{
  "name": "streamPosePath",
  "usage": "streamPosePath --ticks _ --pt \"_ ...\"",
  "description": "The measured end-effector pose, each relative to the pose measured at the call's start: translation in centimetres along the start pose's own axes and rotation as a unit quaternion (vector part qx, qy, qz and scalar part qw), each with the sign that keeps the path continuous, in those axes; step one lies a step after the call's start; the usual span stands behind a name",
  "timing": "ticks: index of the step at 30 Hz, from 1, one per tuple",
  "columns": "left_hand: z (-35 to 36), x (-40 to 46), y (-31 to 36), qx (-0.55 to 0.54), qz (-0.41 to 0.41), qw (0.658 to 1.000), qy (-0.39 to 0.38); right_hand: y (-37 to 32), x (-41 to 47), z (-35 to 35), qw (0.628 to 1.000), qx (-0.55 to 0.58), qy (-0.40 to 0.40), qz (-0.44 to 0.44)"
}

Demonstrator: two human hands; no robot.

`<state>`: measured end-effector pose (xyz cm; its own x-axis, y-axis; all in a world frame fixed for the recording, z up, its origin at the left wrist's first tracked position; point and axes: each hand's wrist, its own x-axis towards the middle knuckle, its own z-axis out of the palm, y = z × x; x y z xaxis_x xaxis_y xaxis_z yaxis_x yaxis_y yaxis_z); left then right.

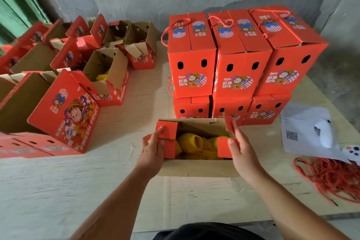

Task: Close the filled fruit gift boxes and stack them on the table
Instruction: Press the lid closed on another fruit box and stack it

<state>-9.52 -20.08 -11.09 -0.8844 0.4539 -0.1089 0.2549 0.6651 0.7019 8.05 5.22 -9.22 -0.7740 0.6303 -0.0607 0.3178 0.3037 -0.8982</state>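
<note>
**Open fruit box between two hands, closed boxes stacked behind**

Head view: dark clothing (206, 231) fills the bottom edge, and both bare forearms reach forward over the pale wooden table (78, 181). Around the work spot, a tangle of red cord (331, 177) lies at the right, beside a sheet of paper (303, 122) with a white device (324, 132) resting on it. At the left stand many open boxes (107, 76), flaps up, some showing yellow inside. Directly behind the working area rises a stack of closed boxes (237, 68), two layers of three, with red rope handles on top, close against the far flap of the box being handled.

That open gift box (196, 167) sits on the table between the hands, holding fruit in yellow foam netting (194, 142). The left hand (153, 148) curls its fingers and thumb round the red left side flap (167, 138). The right hand (241, 146) pinches the red right side flap (226, 148), its fingers reaching up along it.
</note>
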Motion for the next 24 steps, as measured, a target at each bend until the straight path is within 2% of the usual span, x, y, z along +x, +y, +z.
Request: streamPosePath --ticks 2,6,9,12,15,18,20,24 --pt "-0.1 0.5 0.2 0.027 0.001 1.000 -0.008 -0.1 0.1 0.0 0.997 -0.066 -0.005 -0.041" --pt "-1.2 2.7 1.6 0.064 0.008 0.998 -0.018 0.0 0.9 -0.6 0.990 -0.125 -0.026 -0.050" --pt "-0.7 4.0 3.2 0.056 -0.011 0.998 0.039 -0.8 2.6 -0.7 0.989 -0.132 0.042 -0.056" --pt "0.4 3.9 3.5 0.085 -0.025 0.991 0.104 -1.5 4.2 0.3 0.985 -0.121 0.119 -0.015" --pt "0.1 4.4 3.1 0.084 -0.026 0.986 0.142 -1.0 4.6 1.1 0.983 -0.111 0.147 -0.004" --pt "-0.5 5.7 3.3 0.073 -0.085 0.987 0.118 -0.7 5.1 1.3 0.987 -0.108 0.109 0.041" --pt "-0.3 6.1 3.5 0.029 -0.134 0.986 0.090 -0.6 5.6 1.4 0.986 -0.124 0.077 0.078" --pt "-0.2 6.4 3.4 0.039 -0.128 0.991 0.019 -0.1 6.0 1.4 0.982 -0.132 0.056 0.123"
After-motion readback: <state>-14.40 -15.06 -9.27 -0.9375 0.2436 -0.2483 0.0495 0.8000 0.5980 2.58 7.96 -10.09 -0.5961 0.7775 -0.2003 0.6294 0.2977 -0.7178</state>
